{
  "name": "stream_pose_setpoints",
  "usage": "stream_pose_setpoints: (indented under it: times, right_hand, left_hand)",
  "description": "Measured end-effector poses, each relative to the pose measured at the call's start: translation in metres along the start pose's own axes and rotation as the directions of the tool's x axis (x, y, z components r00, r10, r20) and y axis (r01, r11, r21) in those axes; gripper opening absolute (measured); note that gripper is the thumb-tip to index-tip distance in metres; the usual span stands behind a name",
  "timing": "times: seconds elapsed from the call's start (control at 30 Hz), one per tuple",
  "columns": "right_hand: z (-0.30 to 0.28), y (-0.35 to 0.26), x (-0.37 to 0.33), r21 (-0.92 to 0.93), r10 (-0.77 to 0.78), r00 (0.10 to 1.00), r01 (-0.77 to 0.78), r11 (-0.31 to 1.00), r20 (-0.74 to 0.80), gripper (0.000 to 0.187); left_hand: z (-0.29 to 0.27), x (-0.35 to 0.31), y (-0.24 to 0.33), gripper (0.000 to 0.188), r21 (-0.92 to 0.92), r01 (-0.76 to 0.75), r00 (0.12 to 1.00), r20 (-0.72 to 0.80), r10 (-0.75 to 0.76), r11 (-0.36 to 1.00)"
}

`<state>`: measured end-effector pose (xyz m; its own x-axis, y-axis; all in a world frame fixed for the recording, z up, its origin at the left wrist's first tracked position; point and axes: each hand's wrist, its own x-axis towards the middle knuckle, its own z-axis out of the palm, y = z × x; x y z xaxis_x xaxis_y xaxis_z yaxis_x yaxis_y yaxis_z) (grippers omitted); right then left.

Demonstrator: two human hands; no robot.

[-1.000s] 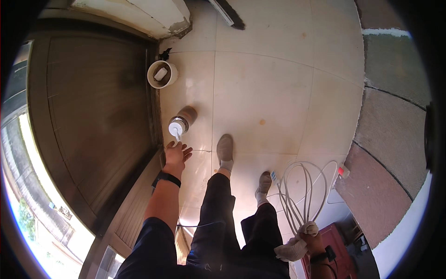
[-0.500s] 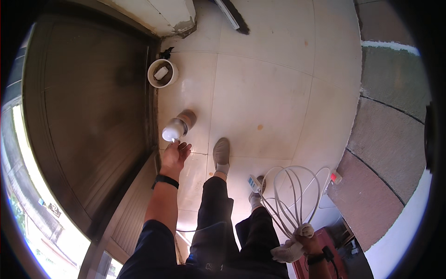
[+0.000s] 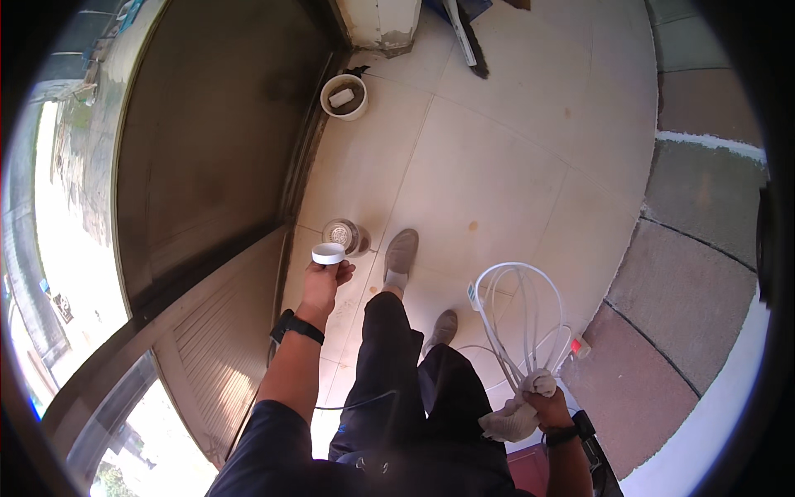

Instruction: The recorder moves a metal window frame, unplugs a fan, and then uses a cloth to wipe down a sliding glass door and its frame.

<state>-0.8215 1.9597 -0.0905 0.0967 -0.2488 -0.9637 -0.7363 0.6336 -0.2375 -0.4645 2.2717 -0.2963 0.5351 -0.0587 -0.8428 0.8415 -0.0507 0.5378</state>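
My left hand [image 3: 321,287] is closed on a round white lid [image 3: 329,258], its pale hollow side turned up. Just beyond it a see-through bottle [image 3: 356,238] stands on the floor, a perforated metal strainer [image 3: 338,234] showing at its top. Low on the right, my right hand [image 3: 549,411] grips a looped white extension cord [image 3: 558,300] together with a crumpled whitish cloth [image 3: 509,424]. A white and blue socket end [image 3: 474,296] hangs at the far left of the loops.
A white pot [image 3: 329,108] with a pale block inside stands by the dark door panel [image 3: 215,141]. A broom [image 3: 469,45] lies at the back. Stone slabs [image 3: 662,273] border the tiles on the right, beside a red-and-white object [image 3: 580,348].
The white lid has come off the bottle in my left hand, uncovering the strainer. The view has shifted, and the cord loops in my right hand have swung and narrowed.
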Motion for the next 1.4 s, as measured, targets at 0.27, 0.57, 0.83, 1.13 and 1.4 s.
stream_pose_setpoints:
  times: [0.27,0.57,0.83,1.13,1.4]
  right_hand:
    - [-0.003,-0.004,-0.027,-0.222,-0.206,0.977,0.211,0.952,0.045,0.033]
    - [-0.002,-0.017,-0.108,-0.543,-0.413,0.780,0.625,0.561,0.470,0.031]
    - [0.085,-0.014,-0.250,-0.425,-0.315,0.333,0.855,-0.295,0.889,0.032]
    - [0.248,0.108,-0.383,0.077,0.077,-0.031,0.693,-0.717,0.997,0.027]
    - [0.375,0.247,-0.476,0.471,0.513,0.021,0.368,-0.802,0.858,0.022]
  left_hand:
    - [-0.044,-0.143,-0.001,0.020,-0.001,-0.136,0.990,-0.047,0.136,0.991]
    - [-0.106,-0.374,-0.009,0.018,-0.089,-0.426,0.901,-0.132,0.413,0.900]
    - [-0.183,-0.561,-0.092,0.021,-0.123,-0.530,0.811,-0.363,0.458,0.839]
    - [-0.303,-0.683,-0.242,0.022,-0.311,-0.549,0.734,-0.624,0.270,0.775]
    - [-0.376,-0.775,-0.345,0.018,-0.325,-0.691,0.458,-0.888,0.043,0.646]
